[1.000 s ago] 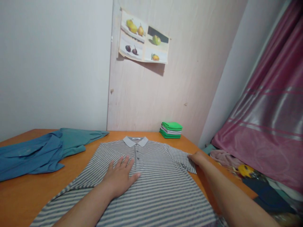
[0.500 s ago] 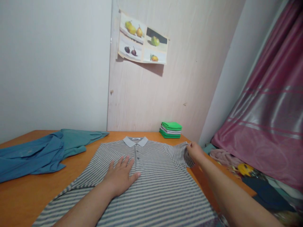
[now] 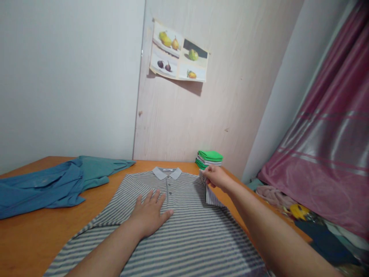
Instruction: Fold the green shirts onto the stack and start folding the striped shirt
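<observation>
A grey striped polo shirt (image 3: 184,231) lies spread front up on the orange wooden table (image 3: 25,234), collar at the far side. My left hand (image 3: 150,215) rests flat on the shirt's chest, fingers spread, just below the buttons. My right hand (image 3: 216,177) pinches the shirt's right sleeve (image 3: 210,196) and holds it lifted above the shoulder, folded inward toward the collar.
Blue and teal shirts (image 3: 49,186) lie crumpled at the table's left. A small stack of folded green and white clothes (image 3: 210,158) sits at the far right corner by the wall. Beyond the right table edge are a maroon curtain (image 3: 325,154) and loose clothes (image 3: 291,204).
My right hand took hold of the sleeve at the table's right edge, lifted it and carried it left toward the collar. My left hand stayed pressed on the chest.
</observation>
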{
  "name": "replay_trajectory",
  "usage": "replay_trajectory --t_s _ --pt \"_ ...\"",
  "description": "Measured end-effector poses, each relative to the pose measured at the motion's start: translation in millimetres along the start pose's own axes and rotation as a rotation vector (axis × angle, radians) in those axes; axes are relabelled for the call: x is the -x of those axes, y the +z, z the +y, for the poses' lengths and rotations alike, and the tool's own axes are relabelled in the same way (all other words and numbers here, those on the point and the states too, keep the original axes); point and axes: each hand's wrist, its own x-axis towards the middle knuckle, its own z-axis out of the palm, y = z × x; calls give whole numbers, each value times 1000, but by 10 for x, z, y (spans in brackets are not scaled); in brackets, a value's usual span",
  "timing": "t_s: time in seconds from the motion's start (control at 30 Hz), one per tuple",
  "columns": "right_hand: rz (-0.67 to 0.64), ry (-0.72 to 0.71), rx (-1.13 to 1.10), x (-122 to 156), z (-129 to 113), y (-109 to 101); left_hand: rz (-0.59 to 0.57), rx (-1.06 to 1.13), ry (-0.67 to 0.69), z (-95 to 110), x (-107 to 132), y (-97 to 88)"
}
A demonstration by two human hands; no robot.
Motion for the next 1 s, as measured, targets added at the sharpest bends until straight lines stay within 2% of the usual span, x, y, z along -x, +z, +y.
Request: replay_trajectory --t_s 0.07,0.17,0.3,0.4,0.5,0.67,0.73,0.87,1.0 --pt "-52 -14 -71 62 -103 44 0 3 1 1 -4 4" --pt "-48 0 -127 107 -148 23 6 6 1 1 -9 11" --pt "-22 39 -128 136 -48 -73 8 13 2 -3 -14 20" --pt "-52 36 -100 221 77 -115 -1 19 2 -4 -14 16" --pt "-146 -5 -57 384 209 -95 -3 26 -4 -3 -13 6" --pt "-361 -158 61 698 429 29 -15 19 -2 9 -4 -14" --pt "-404 -206 126 778 507 75 -21 6 -8 17 0 -21" --pt "-358 -241 215 810 614 141 -16 -3 -9 20 -3 -17" --pt "-303 -236 175 703 670 211 -12 -4 -10 3 -19 6"
